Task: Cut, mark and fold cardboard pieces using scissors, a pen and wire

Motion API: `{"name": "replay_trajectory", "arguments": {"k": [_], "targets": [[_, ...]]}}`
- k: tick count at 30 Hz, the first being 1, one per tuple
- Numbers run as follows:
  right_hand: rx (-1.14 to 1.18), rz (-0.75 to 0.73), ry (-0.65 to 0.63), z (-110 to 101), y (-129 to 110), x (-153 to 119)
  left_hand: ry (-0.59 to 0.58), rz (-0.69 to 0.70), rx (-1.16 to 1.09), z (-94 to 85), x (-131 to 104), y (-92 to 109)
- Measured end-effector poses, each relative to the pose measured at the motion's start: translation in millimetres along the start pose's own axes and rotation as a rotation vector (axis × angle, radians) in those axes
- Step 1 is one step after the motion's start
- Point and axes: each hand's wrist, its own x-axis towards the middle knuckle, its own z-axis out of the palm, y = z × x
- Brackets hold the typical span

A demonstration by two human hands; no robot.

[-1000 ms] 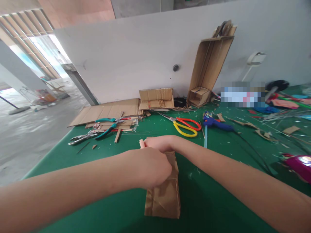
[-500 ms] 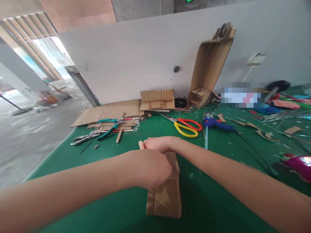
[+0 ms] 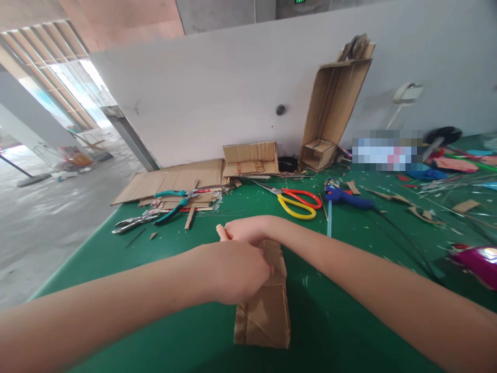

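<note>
On the green table lies a folded brown cardboard piece (image 3: 264, 316), its long side running away from me. My left hand (image 3: 240, 272) is curled over the cardboard's left side, fingers bent and mostly hidden beneath the palm. Just beyond it, my right hand (image 3: 246, 229) is closed over the far end of the cardboard, reaching across from the right. A small peach-coloured tip (image 3: 221, 233) sticks out at the left of the right hand; I cannot tell whether it is a finger or an object's end. Both hands hide the middle of the cardboard.
Red-and-yellow-handled scissors (image 3: 297, 202) lie beyond my hands. Teal-handled pliers (image 3: 174, 204) and a silver tool (image 3: 134, 223) rest at the left. A blue glue gun (image 3: 347, 198) is at the right. A tall cardboard structure (image 3: 334, 109) leans on the white wall (image 3: 194, 98).
Both hands have shifted slightly left, and the peach-coloured tip sticks out a little farther left. The cardboard's near end stays in place.
</note>
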Motion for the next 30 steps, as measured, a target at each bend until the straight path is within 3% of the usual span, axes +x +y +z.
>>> {"name": "replay_trajectory", "arguments": {"k": [3, 7, 15, 17, 22, 26, 30], "targets": [[-0.027, -0.022, -0.111, -9, -2, -6, -0.07, -0.03, -0.034, -6.9, 0, 1], [-0.084, -0.002, -0.082, -19, -3, -11, -0.1, -0.055, -0.03, -4.2, -1, 1], [-0.4, 0.08, 0.07, -30, -25, -7, 0.086, 0.004, 0.008, 14.0, -3, -3], [-0.412, 0.022, 0.143, -33, -30, -12, 0.107, -0.004, 0.022, 17.3, -4, -4], [-0.013, -0.288, 0.409, -33, -34, -50, 0.185, -0.05, 0.042, 29.9, -2, -3], [0.056, -0.179, 0.671, -21, -16, -94, 0.353, -0.198, 0.086, 59.1, 0, 13], [0.059, -0.049, 0.715, 4, 18, -130, 0.512, -0.218, 0.255, 86.1, -3, 39]]}}
